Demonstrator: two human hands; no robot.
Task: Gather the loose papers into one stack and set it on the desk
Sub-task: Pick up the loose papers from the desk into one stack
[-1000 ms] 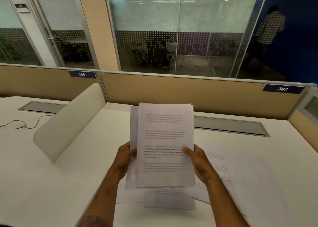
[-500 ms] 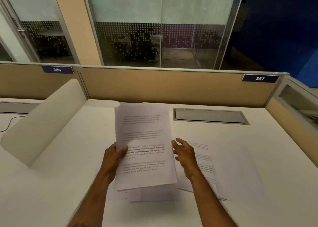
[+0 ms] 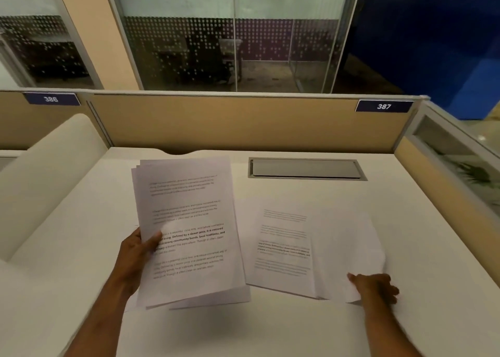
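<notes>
My left hand (image 3: 138,254) grips a stack of printed white papers (image 3: 189,229) by its left edge, thumb on the top sheet, holding it tilted above the white desk (image 3: 270,329). To the right, a printed sheet (image 3: 284,245) lies flat on the desk. A blank white sheet (image 3: 349,245) overlaps it on the right side. My right hand (image 3: 374,286) pinches the lower right corner of that blank sheet, whose edge curls up off the desk. Motion blur softens the right hand.
A tan partition (image 3: 243,124) with labels 386 and 387 closes the back of the desk. A grey cable hatch (image 3: 305,168) sits in the desk behind the loose sheets. A white curved divider (image 3: 46,178) stands at the left, a glass-topped side panel (image 3: 454,167) at the right.
My right hand has let go of the stack and moved right and down to the loose blank sheet. The stack stays in my left hand alone. The camera has tilted down.
</notes>
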